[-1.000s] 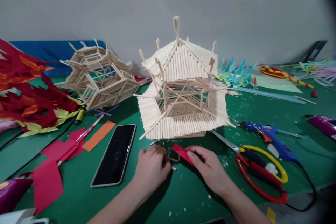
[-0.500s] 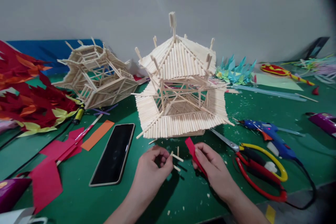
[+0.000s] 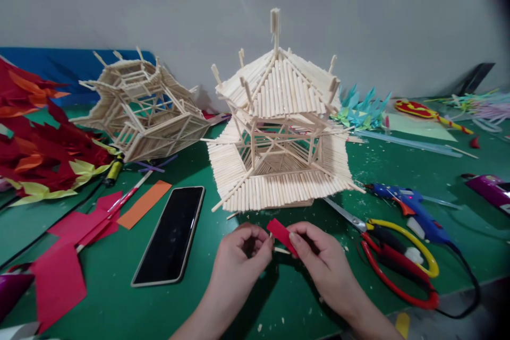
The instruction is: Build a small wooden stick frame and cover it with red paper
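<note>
My left hand is closed in a pinch on short wooden sticks just in front of a pagoda model built from pale wooden sticks. My right hand is closed on a small red paper strip, its fingertips almost touching those of the left hand. Both hands hover low over the green mat, near the model's front eave.
A black phone lies left of my hands. Scissors with red and yellow handles and a blue glue gun lie to the right. A second stick model lies tipped at back left, beside red paper pieces and coloured paper shapes.
My hands have come together: the left has brought the sticks right and the red strip has tilted flat toward them. The view has shifted slightly left.
</note>
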Demonstrator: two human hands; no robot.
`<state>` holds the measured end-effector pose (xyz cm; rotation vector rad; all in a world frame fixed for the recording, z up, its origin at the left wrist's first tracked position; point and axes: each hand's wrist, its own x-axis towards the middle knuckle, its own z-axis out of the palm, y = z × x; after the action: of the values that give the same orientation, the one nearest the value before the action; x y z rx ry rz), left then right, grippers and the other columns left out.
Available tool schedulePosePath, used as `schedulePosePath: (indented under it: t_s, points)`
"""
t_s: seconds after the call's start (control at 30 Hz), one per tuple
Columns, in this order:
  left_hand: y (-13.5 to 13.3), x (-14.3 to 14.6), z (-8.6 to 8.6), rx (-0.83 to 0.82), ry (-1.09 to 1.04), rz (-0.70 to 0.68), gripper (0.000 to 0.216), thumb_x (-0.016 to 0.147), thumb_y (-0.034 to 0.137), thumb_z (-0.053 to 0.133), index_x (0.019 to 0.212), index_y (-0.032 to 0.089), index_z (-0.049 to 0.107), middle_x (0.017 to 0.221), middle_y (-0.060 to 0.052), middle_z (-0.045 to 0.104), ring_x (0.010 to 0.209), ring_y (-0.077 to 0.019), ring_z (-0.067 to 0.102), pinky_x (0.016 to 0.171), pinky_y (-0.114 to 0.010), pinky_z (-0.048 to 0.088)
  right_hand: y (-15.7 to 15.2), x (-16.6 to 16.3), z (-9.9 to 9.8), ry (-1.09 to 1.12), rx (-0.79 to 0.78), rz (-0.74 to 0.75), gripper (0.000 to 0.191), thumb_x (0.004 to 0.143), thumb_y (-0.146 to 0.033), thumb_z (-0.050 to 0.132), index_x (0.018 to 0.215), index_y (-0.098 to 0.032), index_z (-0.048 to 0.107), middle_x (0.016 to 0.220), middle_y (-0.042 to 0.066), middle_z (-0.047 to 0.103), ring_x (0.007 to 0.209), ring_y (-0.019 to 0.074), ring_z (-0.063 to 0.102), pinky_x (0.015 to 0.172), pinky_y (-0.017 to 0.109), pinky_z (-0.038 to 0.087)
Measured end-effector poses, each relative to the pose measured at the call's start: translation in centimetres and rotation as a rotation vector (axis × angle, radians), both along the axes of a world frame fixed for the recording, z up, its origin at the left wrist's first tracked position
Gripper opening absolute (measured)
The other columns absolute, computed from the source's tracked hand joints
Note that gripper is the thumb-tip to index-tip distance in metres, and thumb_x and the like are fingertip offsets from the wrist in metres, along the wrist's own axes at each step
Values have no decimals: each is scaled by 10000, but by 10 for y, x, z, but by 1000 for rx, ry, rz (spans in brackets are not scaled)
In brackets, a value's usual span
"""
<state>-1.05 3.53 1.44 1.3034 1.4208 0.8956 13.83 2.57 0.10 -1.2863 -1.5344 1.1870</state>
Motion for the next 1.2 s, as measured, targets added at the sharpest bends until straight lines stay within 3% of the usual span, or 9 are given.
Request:
schedulePosePath:
  t_s: [0.2,0.4,0.67,0.9,1.1,1.2]
  points:
    - [2,-2,-3,-204,-287,-22,119,706,263,553,681,148,537,562,38,511,475,-90,469,506,-228,356,7,1,2,143,-133,-2,177,815,-300,448,750,-170,548,574,-41,472,537,94,440,501,187,353]
    - [4,-3,-4,-190,-272,-42,144,695,263,584,626,149,529,523,57,469,495,-87,418,488,-208,304,13,1,-1,278,-243,-7,179,799,-304,477,727,-154,544,576,-45,452,514,79,414,485,182,330]
    - [8,-2,-2,-321,-430,-181,140,744,269,536,719,139,581,574,13,573,507,-102,475,568,-239,344,16,1,-1,298,-262,18,177,807,-279,475,735,-134,547,584,-43,461,508,64,404,474,170,320]
    - [9,-5,-8,-350,-446,-117,182,744,292,542,707,129,614,478,12,564,481,-104,477,548,-234,333,17,14,7,83,-103,-50,159,823,-287,447,768,-167,534,627,-39,475,584,90,431,539,184,355]
    - [9,-9,-10,-370,-498,-64,178,740,279,545,708,123,624,464,3,576,480,-117,493,559,-246,346,11,26,12,-197,-21,88,140,819,-272,457,761,-212,569,684,-41,556,640,98,490,573,183,372]
    - [9,-10,-11,-384,-523,-56,151,738,259,549,737,127,624,475,0,595,488,-122,507,576,-253,355,11,24,11,-295,-7,89,104,799,-261,486,769,-226,580,684,-44,578,627,99,506,564,191,380]
